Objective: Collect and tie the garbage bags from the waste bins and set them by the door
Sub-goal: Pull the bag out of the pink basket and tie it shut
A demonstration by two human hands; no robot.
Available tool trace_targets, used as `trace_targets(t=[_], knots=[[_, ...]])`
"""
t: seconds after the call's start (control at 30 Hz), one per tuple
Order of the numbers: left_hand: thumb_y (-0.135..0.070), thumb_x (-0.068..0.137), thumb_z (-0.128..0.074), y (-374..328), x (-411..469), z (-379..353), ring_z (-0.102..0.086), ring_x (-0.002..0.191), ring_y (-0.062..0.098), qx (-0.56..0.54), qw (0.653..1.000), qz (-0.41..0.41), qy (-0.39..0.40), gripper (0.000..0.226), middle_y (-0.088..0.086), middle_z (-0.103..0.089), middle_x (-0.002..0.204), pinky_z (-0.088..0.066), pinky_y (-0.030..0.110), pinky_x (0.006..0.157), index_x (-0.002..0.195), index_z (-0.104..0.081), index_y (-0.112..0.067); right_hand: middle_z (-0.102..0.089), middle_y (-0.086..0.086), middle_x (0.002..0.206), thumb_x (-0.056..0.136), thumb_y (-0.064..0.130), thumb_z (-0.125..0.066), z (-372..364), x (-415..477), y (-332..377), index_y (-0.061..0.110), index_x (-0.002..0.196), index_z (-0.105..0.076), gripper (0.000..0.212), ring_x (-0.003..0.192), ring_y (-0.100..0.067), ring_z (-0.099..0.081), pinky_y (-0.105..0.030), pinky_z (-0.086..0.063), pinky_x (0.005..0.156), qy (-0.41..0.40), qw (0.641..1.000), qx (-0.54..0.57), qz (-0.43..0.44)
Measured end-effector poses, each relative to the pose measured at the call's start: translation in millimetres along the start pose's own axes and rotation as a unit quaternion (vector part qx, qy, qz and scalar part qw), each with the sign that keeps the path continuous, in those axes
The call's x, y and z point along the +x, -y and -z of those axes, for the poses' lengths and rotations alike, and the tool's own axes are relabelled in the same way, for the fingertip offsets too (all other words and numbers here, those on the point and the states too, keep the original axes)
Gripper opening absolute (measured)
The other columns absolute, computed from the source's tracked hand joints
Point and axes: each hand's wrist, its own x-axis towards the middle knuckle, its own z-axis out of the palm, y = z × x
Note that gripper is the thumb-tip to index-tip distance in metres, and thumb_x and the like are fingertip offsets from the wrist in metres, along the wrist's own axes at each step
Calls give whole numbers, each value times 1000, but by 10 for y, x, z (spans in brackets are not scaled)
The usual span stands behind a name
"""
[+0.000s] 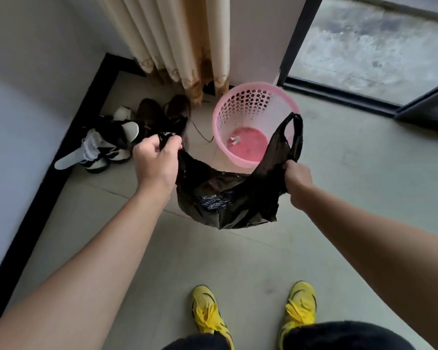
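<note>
Left hand: fingers curled tight round the left handle of the black garbage bag.
Right hand: closed on the right handle, whose loop stands up above the fist.
Bag position: slung between both hands, just near of the pink bin, apparently off the floor.
Bin: upright, unlined; a small scrap lies on its bottom.
Handling (judged): thin, soft, slick film; the shallow sag suggests a light load; likely to tear if snagged.
Hold points: both handles, drawn together for knotting.
Surroundings: shoes far left; curtain beyond; glass door far right.
</note>
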Motion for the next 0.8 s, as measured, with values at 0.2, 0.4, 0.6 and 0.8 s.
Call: trace_targets(t=[0.2,0.4,0.6,0.8], knots=[[-37,66,-68,1156,290,-344,-57,75,11,25,998,-45,27,20,7,-63,84,-46,28,73,64,-64,-18,-51,-4,71,85,8,-47,-160,742,-720,13,75,-53,13,63,-17,-48,-25,-40,59,71,986,-4,148],[-58,61,-81,2044,503,-404,-53,124,17,36,984,-102,144,99,3,-55,134,-41,39,107,140,-34,-21,-67,14,110,61,54,-83,-339,1169,-1478,33,120,-55,69,103,-4,-64,-27,-51,86,96,933,-85,337],[-36,67,-84,2281,655,-703,-67,101,15,105,948,-57,296,43,-2,-73,105,-50,30,93,104,-70,-20,-69,10,82,83,45,-67,-711,1505,-1734,26,94,-68,22,79,-14,-65,-39,-55,73,7,914,-59,401],[-21,97,-50,2234,832,-1003,-68,65,28,-92,974,53,201,31,11,-73,75,-59,37,65,87,-65,4,-65,5,75,95,22,-57,-799,1550,-1545,12,85,-65,16,73,-12,-62,-16,-50,57,43,934,175,308]])
